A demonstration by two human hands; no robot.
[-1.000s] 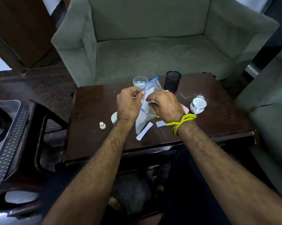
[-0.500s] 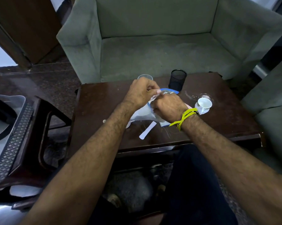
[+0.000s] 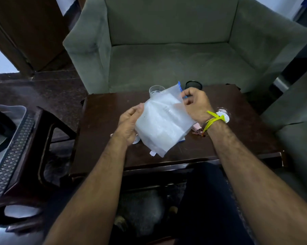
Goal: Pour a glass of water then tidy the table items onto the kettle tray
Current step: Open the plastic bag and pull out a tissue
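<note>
Both hands gripped the zip-lock bag (image 3: pixel 162 121) above mid-worktop (image 3: pixel 99 138), left hand (image 3: pixel 129 123) steadying its side, right hand (image 3: pixel 196 104) pinching the blue-sealed mouth, probably for closing.

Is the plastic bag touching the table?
Cannot tell. In the head view both hands hold the plastic bag, but its lower corner overlaps the table, hiding any gap.
</note>
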